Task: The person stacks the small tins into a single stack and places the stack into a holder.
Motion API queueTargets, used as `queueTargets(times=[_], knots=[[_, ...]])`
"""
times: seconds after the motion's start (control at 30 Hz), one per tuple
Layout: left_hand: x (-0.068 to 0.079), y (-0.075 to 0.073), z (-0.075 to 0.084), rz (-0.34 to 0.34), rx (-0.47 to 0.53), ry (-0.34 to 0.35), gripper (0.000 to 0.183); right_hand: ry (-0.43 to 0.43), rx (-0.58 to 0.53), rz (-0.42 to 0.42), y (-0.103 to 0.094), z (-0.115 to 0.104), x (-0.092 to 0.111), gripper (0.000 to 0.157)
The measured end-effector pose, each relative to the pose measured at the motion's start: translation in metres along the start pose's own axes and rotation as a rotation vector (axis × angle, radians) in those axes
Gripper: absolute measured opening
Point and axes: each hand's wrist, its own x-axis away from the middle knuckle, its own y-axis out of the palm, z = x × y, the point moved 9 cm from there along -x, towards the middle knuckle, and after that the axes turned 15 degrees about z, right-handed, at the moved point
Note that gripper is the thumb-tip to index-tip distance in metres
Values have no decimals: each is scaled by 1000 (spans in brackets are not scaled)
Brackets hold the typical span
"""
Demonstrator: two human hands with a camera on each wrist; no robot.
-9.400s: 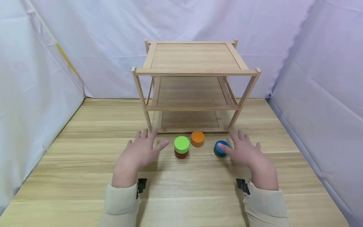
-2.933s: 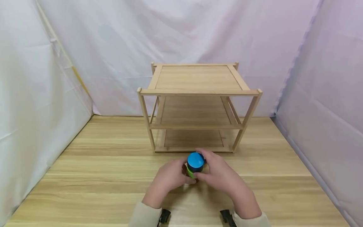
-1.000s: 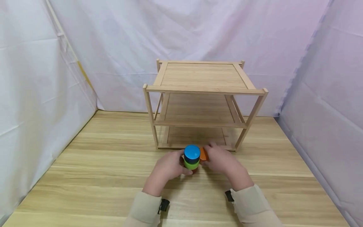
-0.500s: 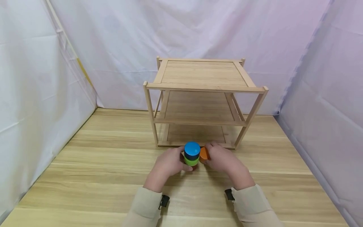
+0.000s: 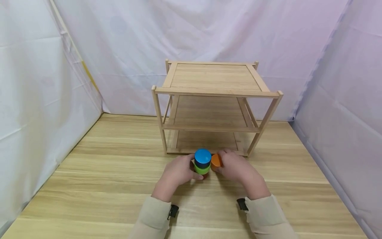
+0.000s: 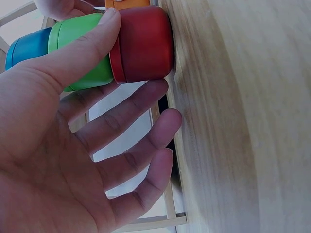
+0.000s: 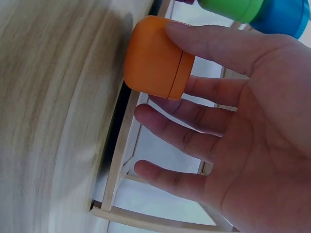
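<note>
Three small round lidded jars stand stacked in front of the shelf in the head view: the blue jar (image 5: 203, 157) on top, the green jar (image 5: 202, 170) in the middle, the red jar (image 6: 146, 43) lowest on the table. My left hand (image 5: 177, 170) holds the stack from the left; its thumb lies across the green jar to the red lid, and the fingers reach behind. Just right of the stack, the orange jar (image 7: 154, 58) is pinched between thumb and fingers of my right hand (image 5: 236, 166), its base close to the tabletop. My other right fingers spread loosely.
A three-tier wooden shelf (image 5: 215, 78) stands right behind the jars, its bottom front rail close to them. White curtains (image 5: 209, 30) hang at the back and both sides of the wooden table (image 5: 98, 176).
The blue jar has gone from the table onto the green one. My right hand has left it and taken hold of the orange jar. In the last half second little has moved.
</note>
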Motion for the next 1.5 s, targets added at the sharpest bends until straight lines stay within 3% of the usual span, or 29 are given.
queueTargets(times=[0.57,0.93,1.5], knots=[[3,-2,2,-2,-35,-12,56,46,-121,54,-26,4,11,61],[3,-3,4,6,-48,-18,58,5,-152,137,-62,-8,22,64],[2,-2,4,6,-58,-2,57,-28,-149,195,-82,-25,30,68]])
